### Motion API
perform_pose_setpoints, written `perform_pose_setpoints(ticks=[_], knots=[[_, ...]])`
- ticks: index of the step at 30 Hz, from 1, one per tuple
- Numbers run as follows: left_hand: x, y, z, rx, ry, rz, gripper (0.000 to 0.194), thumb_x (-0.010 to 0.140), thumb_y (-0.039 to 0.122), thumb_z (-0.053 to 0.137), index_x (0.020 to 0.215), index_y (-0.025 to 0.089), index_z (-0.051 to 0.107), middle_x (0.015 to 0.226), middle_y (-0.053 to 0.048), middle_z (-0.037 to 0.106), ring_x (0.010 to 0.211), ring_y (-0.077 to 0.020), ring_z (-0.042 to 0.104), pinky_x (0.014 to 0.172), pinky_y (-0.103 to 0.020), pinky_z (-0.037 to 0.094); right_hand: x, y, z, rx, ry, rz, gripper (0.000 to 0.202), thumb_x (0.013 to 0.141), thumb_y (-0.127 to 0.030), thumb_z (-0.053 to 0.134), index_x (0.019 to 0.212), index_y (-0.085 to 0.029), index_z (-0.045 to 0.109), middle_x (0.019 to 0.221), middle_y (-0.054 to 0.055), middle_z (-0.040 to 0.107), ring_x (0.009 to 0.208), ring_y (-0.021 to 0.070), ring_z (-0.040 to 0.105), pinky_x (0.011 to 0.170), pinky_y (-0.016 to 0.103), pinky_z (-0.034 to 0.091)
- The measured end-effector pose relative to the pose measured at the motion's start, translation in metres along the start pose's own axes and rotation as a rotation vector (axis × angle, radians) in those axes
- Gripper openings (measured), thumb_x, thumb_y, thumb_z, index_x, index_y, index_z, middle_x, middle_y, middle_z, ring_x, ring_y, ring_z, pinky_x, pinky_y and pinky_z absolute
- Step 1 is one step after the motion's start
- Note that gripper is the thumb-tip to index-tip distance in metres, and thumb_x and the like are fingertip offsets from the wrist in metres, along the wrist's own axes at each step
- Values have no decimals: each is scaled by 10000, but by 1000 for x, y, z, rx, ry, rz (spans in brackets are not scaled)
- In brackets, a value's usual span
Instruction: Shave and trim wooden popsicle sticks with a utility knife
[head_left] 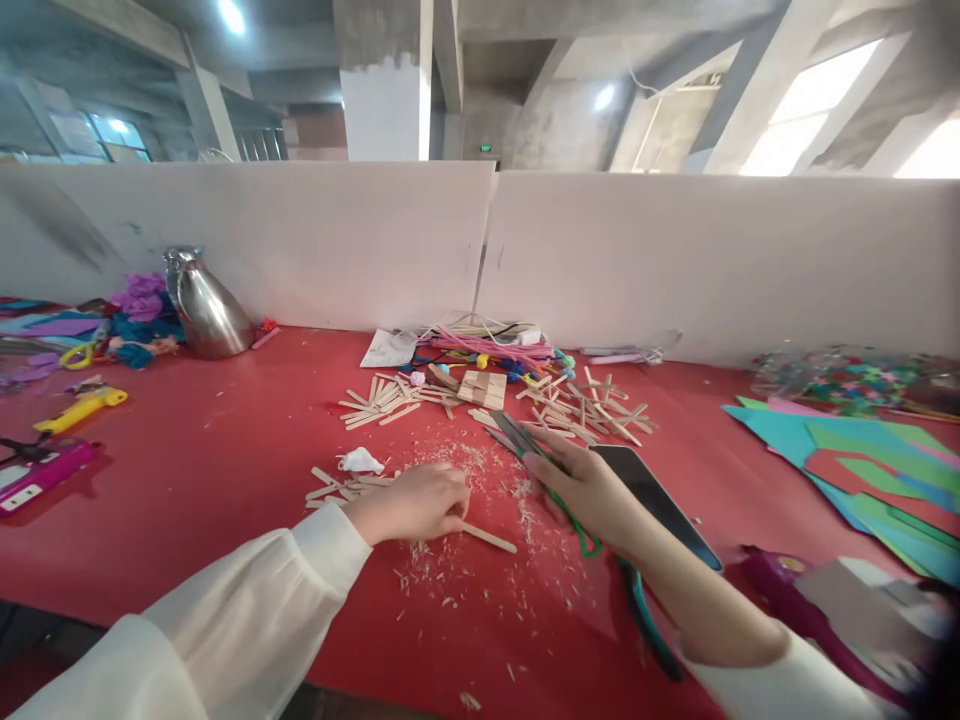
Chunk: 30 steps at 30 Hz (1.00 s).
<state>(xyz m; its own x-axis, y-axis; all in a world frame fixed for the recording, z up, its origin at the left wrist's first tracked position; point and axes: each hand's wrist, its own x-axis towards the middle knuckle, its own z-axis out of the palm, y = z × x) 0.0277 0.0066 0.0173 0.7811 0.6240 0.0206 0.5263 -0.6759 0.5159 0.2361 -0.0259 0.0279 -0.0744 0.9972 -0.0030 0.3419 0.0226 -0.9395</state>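
Low over the red table, my left hand is closed on one end of a wooden craft stick, whose free end points right. My right hand grips a pair of green-handled scissors around the middle, blades pointing up and left, partly apart. The blades are clear of the held stick. Wood shavings lie scattered between and below both hands. More craft sticks rest left of my left hand beside a crumpled white tissue. Beneath my right forearm lies a dark phone, partly covered.
Loose stick piles and a small wooden square lie ahead. A steel jug stands back left, near a yellow glue gun and a magenta power strip. Coloured sheets spread rightward. A white partition closes the back.
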Motion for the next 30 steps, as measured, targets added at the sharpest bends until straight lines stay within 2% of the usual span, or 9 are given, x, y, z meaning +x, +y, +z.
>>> perform_pose_setpoints(ticks=[4,8,9,13,18,21,24,27,30], knots=[[10,-3,2,-145,138,-150,78,686,188,609,661,165,538,645,5,536,639,-155,514,634,-273,385,16,10,-3,21,13,-41,415,768,-445,471,1089,-182,485,409,-115,382,297,81,368,314,206,286],[28,-6,15,-360,335,-247,195,781,279,518,931,156,496,898,-55,580,782,-149,554,663,-249,424,18,23,-1,56,86,-45,284,732,-436,519,879,-201,459,373,-121,380,298,90,384,324,210,308],[32,-5,19,-414,345,-254,182,797,277,488,925,148,481,867,-56,581,739,-139,557,634,-243,431,18,25,1,68,105,-39,275,730,-438,520,857,-208,440,370,-123,379,298,91,387,323,210,310],[36,3,35,-606,238,-252,186,810,336,448,769,156,424,599,9,527,500,-104,521,498,-231,439,16,29,12,106,119,-18,250,731,-434,509,790,-219,395,395,-122,387,323,84,395,332,200,315],[22,15,38,-834,109,-299,253,728,263,568,870,175,377,583,50,524,455,-91,500,454,-213,409,13,26,19,93,17,-15,198,728,-365,517,793,-213,407,465,-118,381,361,70,388,363,199,341],[11,17,29,-691,94,-310,325,747,242,566,991,182,359,609,63,520,468,-97,504,466,-219,390,11,25,19,42,-46,-17,171,727,-323,511,828,-201,445,530,-96,430,386,72,410,391,213,368],[3,15,16,-218,163,-203,223,781,329,574,923,192,472,656,35,560,589,-124,534,558,-248,389,10,26,20,-41,-101,-37,166,700,-271,534,836,-179,509,591,-60,506,448,88,458,444,234,393],[-5,12,8,88,27,-3,133,814,327,546,830,200,583,776,4,596,727,-147,564,666,-268,411,10,30,22,-131,-92,-76,215,675,-256,567,867,-159,559,677,-13,574,586,142,528,555,282,429],[-12,8,5,210,-61,125,359,757,461,589,1030,228,591,1051,-61,556,960,-221,537,819,-332,419,11,32,23,-194,-22,-116,306,701,-287,563,975,-151,552,860,47,625,773,200,566,695,335,439]])
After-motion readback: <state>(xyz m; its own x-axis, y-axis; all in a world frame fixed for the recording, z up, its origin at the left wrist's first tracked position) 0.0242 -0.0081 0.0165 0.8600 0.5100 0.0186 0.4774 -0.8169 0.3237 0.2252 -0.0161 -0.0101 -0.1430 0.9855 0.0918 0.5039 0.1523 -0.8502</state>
